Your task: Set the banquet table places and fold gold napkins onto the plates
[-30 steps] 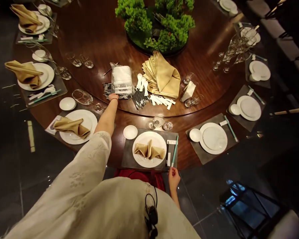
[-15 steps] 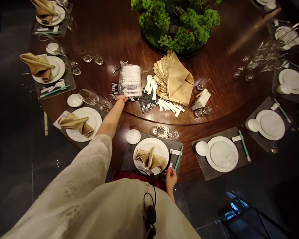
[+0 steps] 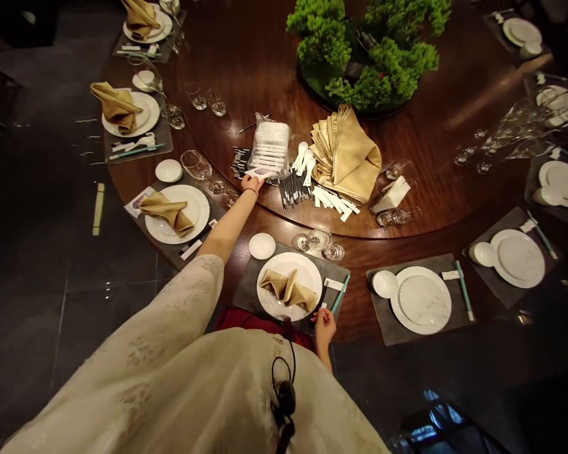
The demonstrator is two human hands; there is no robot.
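Note:
My left hand (image 3: 252, 183) reaches far across the round wooden table (image 3: 274, 57) and rests closed on the near edge of a clear bag of white packets (image 3: 270, 147). My right hand (image 3: 324, 318) sits at the table's near edge, fingers curled against the grey placemat (image 3: 246, 287), right beside the black chopsticks (image 3: 322, 296) and a teal-handled utensil (image 3: 339, 295). On that mat stands a white plate (image 3: 307, 272) bearing a folded gold napkin (image 3: 288, 288). A small white saucer (image 3: 262, 246) lies just beyond the mat.
On the turntable lie a stack of gold napkins (image 3: 348, 153), white spoons (image 3: 303, 157), black chopsticks (image 3: 293, 188) and white paper rests (image 3: 331, 200). A green plant centrepiece (image 3: 364, 50) fills the middle. Set places ring the table; glasses (image 3: 318, 241) stand nearby.
The view has shifted, so the table sits further right and higher. My left hand stays at the bag's edge. My right hand has slid slightly in toward the placemat's corner.

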